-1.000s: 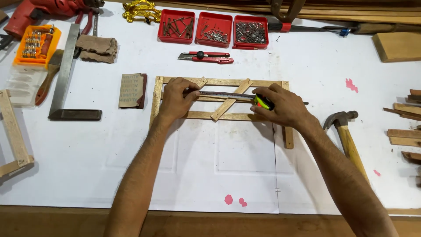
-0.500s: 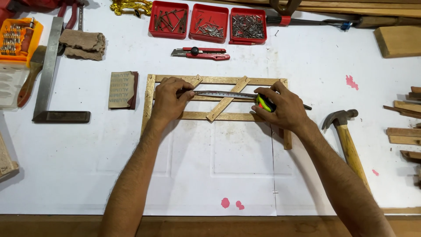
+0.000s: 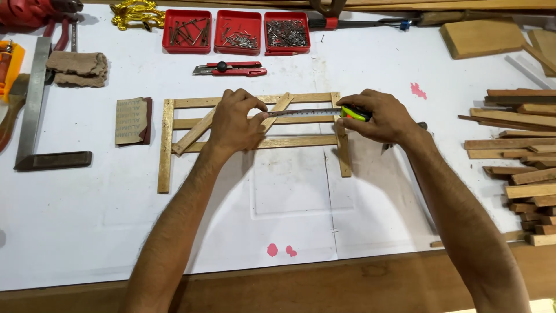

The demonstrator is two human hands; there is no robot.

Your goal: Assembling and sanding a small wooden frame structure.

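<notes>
A small wooden frame [image 3: 255, 124] of thin slats lies flat on the white table cover [image 3: 289, 197], near the middle of the bench. The left hand [image 3: 234, 122] rests on the frame's middle, fingers curled and pressed down, its fingertips pinning the free end of a steel tape blade [image 3: 304, 112] against a diagonal slat. The right hand [image 3: 376, 117] sits at the frame's right upright, fingers closed around a tape measure case [image 3: 354, 112] — yellow-green, mostly hidden under the palm. The blade runs level between the two hands, just above the middle rail.

Above the frame lie a red utility knife [image 3: 230, 69] and three red trays [image 3: 238, 32] of nails and screws. A sanding block [image 3: 132, 120] sits just left of the frame, a steel try square [image 3: 40, 116] farther left, with a folded cloth [image 3: 77, 68] beside it. Loose wooden strips [image 3: 518, 150] are stacked at the right edge — well apart from the frame.
</notes>
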